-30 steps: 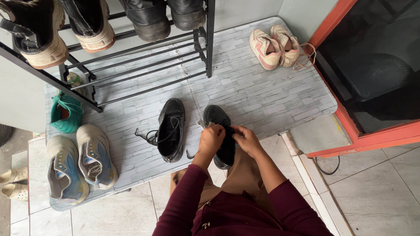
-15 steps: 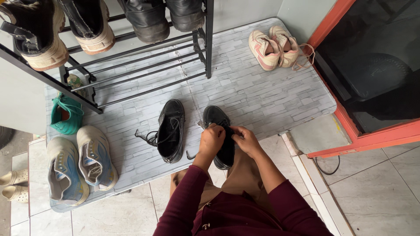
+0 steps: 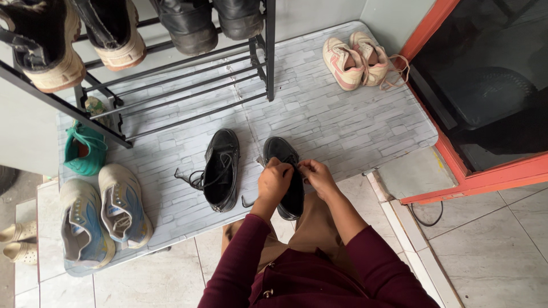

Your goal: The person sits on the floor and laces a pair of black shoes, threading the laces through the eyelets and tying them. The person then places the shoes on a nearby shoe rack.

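Hands meet over the black shoe on the foot [image 3: 283, 171], which sits on the grey brick-pattern mat [image 3: 354, 125]. From the head camera, we see our left hand [image 3: 274, 181] and our right hand [image 3: 317, 177] close together on top of it. Both sets of fingers are curled in and pinched on the black laces. We think it goes best if we pull both sides the same and keep the laces snug and flat. Just beside it lies the other black shoe [image 3: 221, 169], laces loose. Blue and grey sneakers [image 3: 103, 211] rest well apart, and pink sneakers [image 3: 357, 57] sit near the shoe rack [image 3: 171, 85].
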